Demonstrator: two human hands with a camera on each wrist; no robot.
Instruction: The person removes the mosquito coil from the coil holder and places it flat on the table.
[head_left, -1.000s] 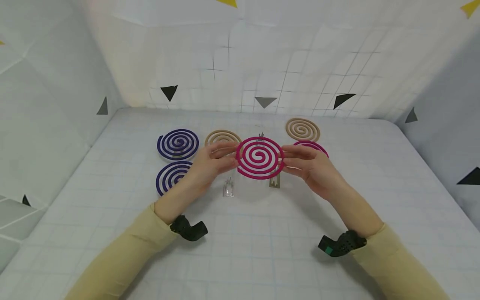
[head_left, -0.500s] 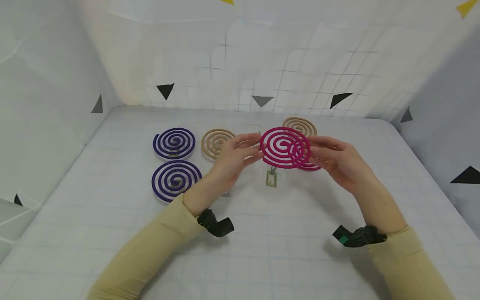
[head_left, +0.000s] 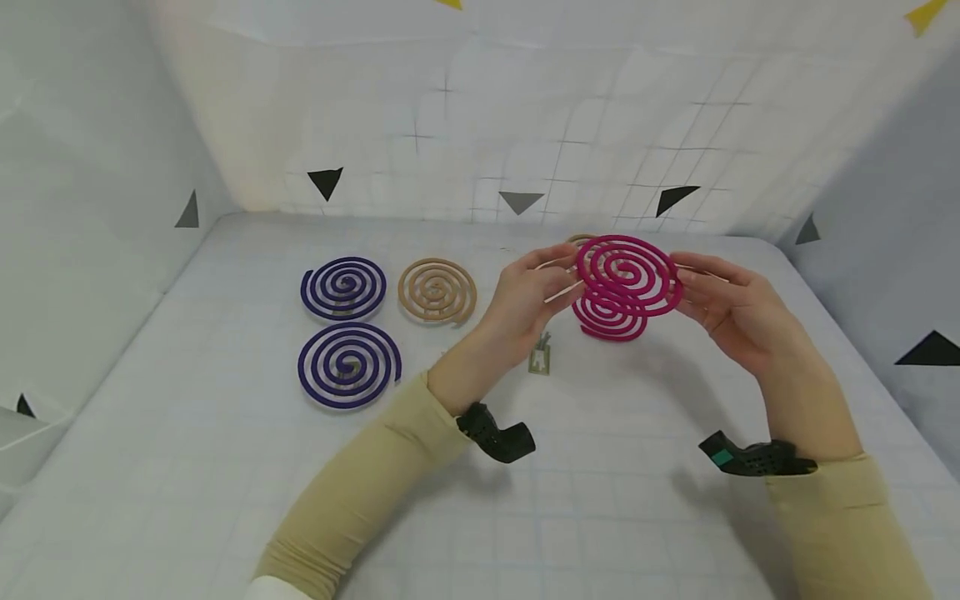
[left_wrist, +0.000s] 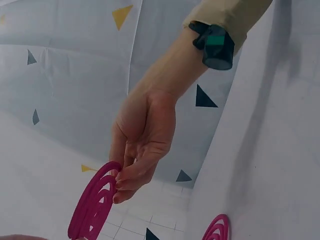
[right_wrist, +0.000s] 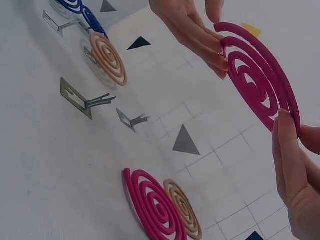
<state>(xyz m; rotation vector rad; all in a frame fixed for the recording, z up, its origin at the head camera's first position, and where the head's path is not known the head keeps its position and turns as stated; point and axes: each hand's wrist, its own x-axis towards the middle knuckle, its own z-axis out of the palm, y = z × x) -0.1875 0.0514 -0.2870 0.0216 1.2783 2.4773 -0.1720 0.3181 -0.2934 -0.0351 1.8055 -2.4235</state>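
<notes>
A pink mosquito coil point(head_left: 628, 268) is held up above the table, tilted, between both hands. My left hand point(head_left: 532, 292) pinches its left edge, with thumb and fingertips on either side in the right wrist view. My right hand point(head_left: 738, 308) pinches the opposite edge, its fingers extended along the rim. In the head view the held coil overlaps a second pink coil point(head_left: 611, 337), which rests on the table beneath and beyond it. A tan coil point(right_wrist: 182, 202) lies right behind that one and is mostly hidden in the head view.
Two dark blue coils point(head_left: 347, 365) and another tan coil point(head_left: 435, 289) lie to the left on stands. A small metal coil stand point(head_left: 540, 358) with raised prongs stands mid-table, and a further stand point(right_wrist: 130, 120) sits beyond it. White walls surround the table.
Both hands have carried the pink coil to the right and away from me, from mid-table to over the other pink coil. The blue coils and metal stand are now less covered by my left arm.
</notes>
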